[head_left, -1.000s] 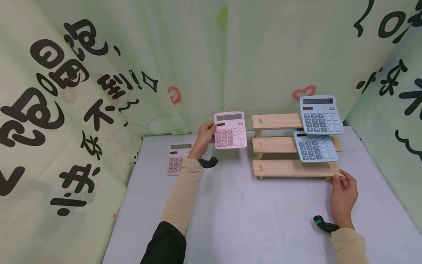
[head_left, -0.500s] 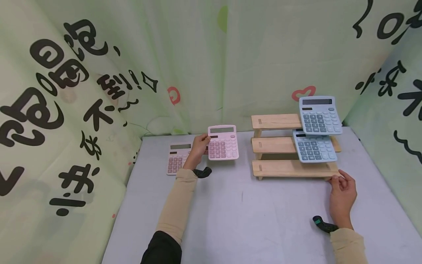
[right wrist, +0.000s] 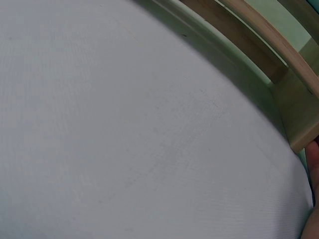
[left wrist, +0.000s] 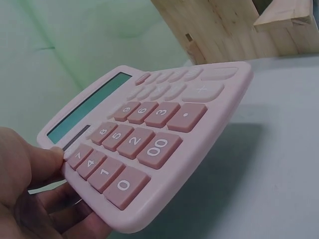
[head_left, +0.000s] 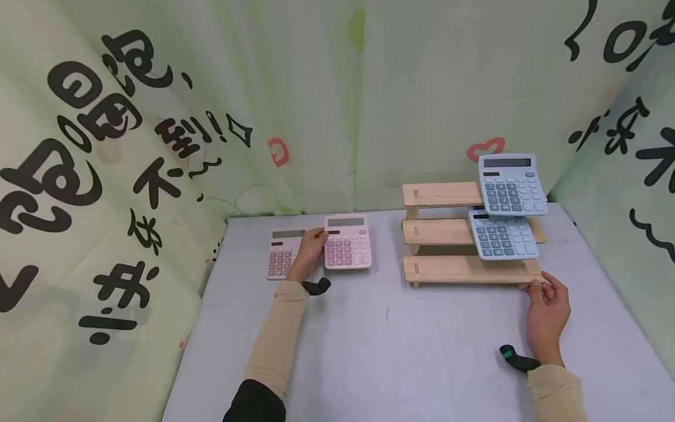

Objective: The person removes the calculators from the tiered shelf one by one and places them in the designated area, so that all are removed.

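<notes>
My left hand [head_left: 310, 253] grips the left edge of a pink calculator [head_left: 348, 243], thumb on the face and fingers behind. In the left wrist view this calculator [left wrist: 149, 134] is tilted, a shadow on the table beside it. A second pink calculator [head_left: 279, 258] lies on the table to the left, partly covered by that hand. On the right, my right hand [head_left: 548, 319] pinches the lower right corner of a three-tier wooden rack [head_left: 469, 269]. Only a bit of that hand shows in the right wrist view, at the rack's foot [right wrist: 299, 134].
Two blue calculators lean on the rack's right side, the upper one [head_left: 512, 184] overlapping the lower one [head_left: 503, 237]. A white-covered table [head_left: 401, 357] lies under everything. Pale green curtains [head_left: 316, 105] with black lettering hang behind and at both sides.
My left hand has brought the pink calculator down and leftward, away from the rack and close to the other pink one. The right hand keeps its place at the rack's corner.
</notes>
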Demonstrator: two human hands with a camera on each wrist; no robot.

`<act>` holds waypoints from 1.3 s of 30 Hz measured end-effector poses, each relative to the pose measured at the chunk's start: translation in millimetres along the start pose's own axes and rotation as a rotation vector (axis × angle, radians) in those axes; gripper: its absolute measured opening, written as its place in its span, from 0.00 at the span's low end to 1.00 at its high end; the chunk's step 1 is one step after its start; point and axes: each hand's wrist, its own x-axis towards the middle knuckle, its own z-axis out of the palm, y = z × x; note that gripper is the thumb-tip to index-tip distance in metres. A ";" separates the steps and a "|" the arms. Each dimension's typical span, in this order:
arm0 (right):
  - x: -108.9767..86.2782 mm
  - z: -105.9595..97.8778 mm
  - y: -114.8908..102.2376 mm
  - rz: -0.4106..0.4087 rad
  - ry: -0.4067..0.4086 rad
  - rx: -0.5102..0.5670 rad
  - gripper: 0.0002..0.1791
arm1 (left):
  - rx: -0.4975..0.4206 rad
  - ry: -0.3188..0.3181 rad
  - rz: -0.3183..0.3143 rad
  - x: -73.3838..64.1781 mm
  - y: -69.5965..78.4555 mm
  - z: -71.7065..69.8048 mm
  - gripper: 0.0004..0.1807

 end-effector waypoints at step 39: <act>-2.3 0.6 0.5 -0.032 0.005 0.005 0.24 | 0.050 0.100 -0.004 -3.8 -18.4 4.8 0.24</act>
